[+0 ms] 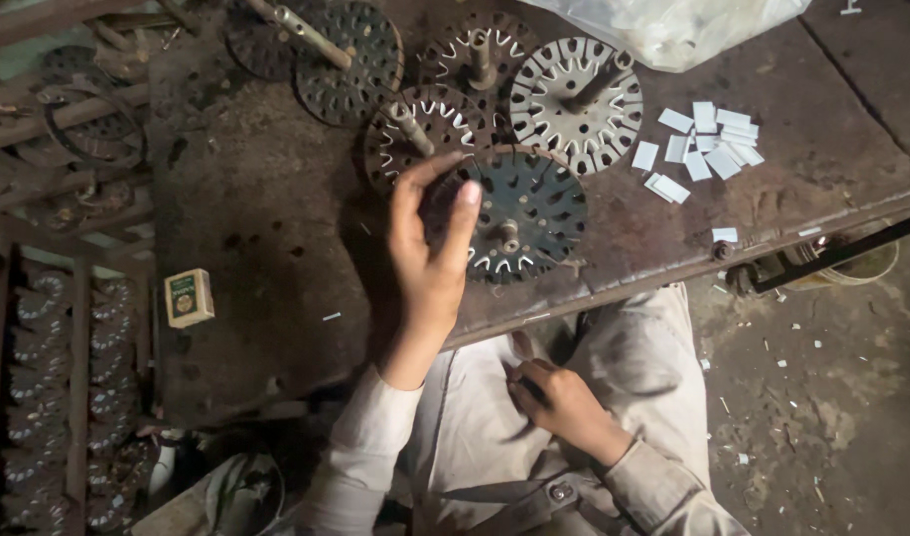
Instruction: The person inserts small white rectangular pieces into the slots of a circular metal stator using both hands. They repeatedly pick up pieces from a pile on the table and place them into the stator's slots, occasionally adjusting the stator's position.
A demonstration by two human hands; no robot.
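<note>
- a small yellow-green box (189,297) lies alone at the left of the dark, stained workbench (266,199).
- the left hand (430,253) is closed on the near edge of the dark slotted disc (524,210), fingers curled over it; it lies flat near the bench front, and only the slots along its near rim show white inserts.
- behind it, the pale disc (576,104) looks fully fitted.
- the right hand (559,402) rests in the lap, fingers curled; i cannot tell whether it holds anything.
- white paper slips (708,144) lie loose to the right, so judging by this, much is left.
</note>
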